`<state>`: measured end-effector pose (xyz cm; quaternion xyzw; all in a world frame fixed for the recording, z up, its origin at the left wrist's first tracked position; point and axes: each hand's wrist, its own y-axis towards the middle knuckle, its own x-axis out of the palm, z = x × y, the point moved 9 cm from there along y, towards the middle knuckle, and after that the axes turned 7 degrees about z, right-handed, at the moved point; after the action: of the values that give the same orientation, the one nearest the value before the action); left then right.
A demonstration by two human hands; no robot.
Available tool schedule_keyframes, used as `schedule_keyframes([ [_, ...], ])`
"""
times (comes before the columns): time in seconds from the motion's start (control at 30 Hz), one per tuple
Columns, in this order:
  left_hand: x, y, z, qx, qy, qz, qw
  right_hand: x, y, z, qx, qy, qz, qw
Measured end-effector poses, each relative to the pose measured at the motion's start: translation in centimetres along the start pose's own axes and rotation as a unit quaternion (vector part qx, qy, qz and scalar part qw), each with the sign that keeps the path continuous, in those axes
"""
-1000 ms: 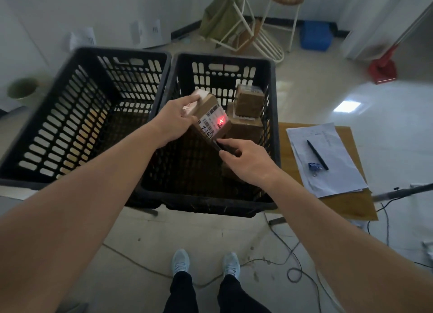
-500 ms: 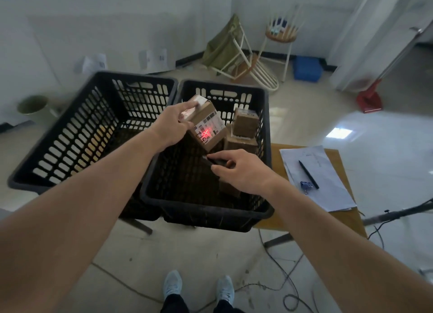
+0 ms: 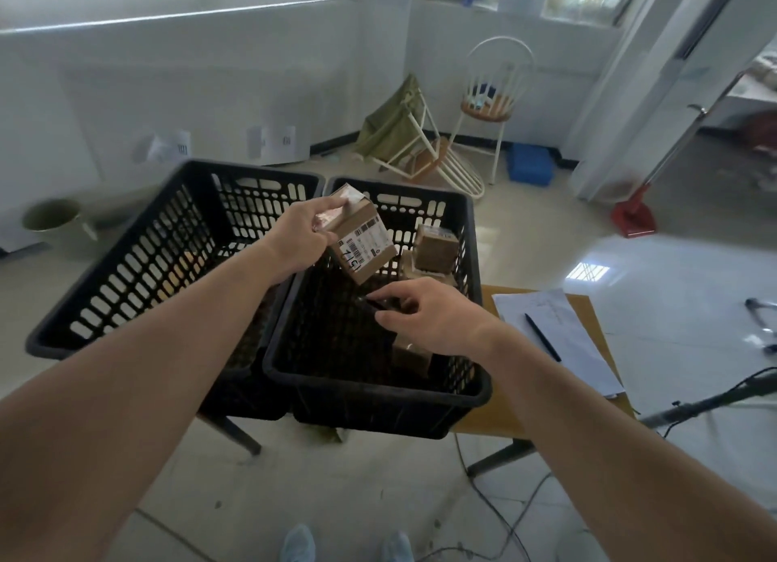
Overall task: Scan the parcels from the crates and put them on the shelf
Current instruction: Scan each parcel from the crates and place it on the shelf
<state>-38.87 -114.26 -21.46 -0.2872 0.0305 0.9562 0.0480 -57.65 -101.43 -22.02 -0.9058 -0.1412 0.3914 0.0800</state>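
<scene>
Red aiming cross that sat on the parcel (image 3: 362,234) label half a second ago is gone, no laser spot on the barcode now. Judging by that, the scan of this one is done or the trigger was released, can't confirm a good read from the pictures

Left hand (image 3: 303,238) grip: fingers curled round the parcel's taped end, holding it tilted in the air above the right crate (image 3: 475,387), label face towards the camera. It's sitting a bit higher and further back than a second ago

Right hand (image 3: 424,315) grip: pinching a small dark handheld scanner (image 3: 376,303) between thumb and fingers, just below the parcel, not touching it. Most of the scanner is hidden by the hand

Head has tipped up since a second ago: more wall and window in view, feet nearly out of frame. I read that as looking for the shelf, which isn't in view

Remaining in right crate: two brown parcels stacked at the far wall (image 3: 435,248), another one (image 3: 410,353) partly hidden under the right wrist. Left crate (image 3: 126,305) looks empty as far as I can see

Desk (image 3: 502,425) beside the crates carries papers (image 3: 559,338) and a pen (image 3: 542,336)

Next step in my view: carry this parcel to the shelf, then at least three more to scan
</scene>
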Motion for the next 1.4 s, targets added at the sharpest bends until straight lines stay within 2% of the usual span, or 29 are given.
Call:
schedule_keyframes([
  [0.13, -0.7, 0.4, -0.1, 0.003, -0.011, -0.002, 1.000, 0.0, -0.2, -0.8, 0.003, -0.003, 0.005, 1.000],
  [0.23, -1.3, 0.7, 0.0, 0.009, -0.019, -0.001, 1.000, -0.3, -0.2, -1.6, 0.004, 0.008, 0.040, 0.999],
  [0.37, -2.4, 0.9, 0.7, 0.020, -0.042, 0.006, 0.999, -1.8, -0.1, -2.7, 0.015, 0.059, 0.148, 0.987],
  [0.5, -4.5, 0.6, 1.4, 0.023, -0.090, -0.003, 0.996, -3.6, 0.0, -4.1, 0.006, 0.054, 0.271, 0.961],
  [0.67, -8.1, -0.8, 2.5, 0.021, -0.153, -0.019, 0.988, -4.2, 1.3, -5.9, 0.001, 0.107, 0.341, 0.934],
  [0.83, -11.2, -2.4, 3.0, 0.006, -0.186, -0.010, 0.982, -3.4, 2.5, -8.8, -0.022, 0.195, 0.330, 0.923],
  [1.0, -14.1, -5.3, 3.4, -0.005, -0.186, 0.054, 0.981, -2.0, 3.2, -12.1, -0.082, 0.311, 0.274, 0.907],
  [1.23, -17.2, -13.0, 2.1, -0.067, -0.220, 0.245, 0.942, 0.8, 2.9, -16.3, -0.159, 0.359, 0.163, 0.905],
  [1.4, -18.6, -21.0, 2.7, -0.049, -0.184, 0.331, 0.924, 3.5, 0.1, -19.2, -0.208, 0.405, 0.071, 0.888],
])
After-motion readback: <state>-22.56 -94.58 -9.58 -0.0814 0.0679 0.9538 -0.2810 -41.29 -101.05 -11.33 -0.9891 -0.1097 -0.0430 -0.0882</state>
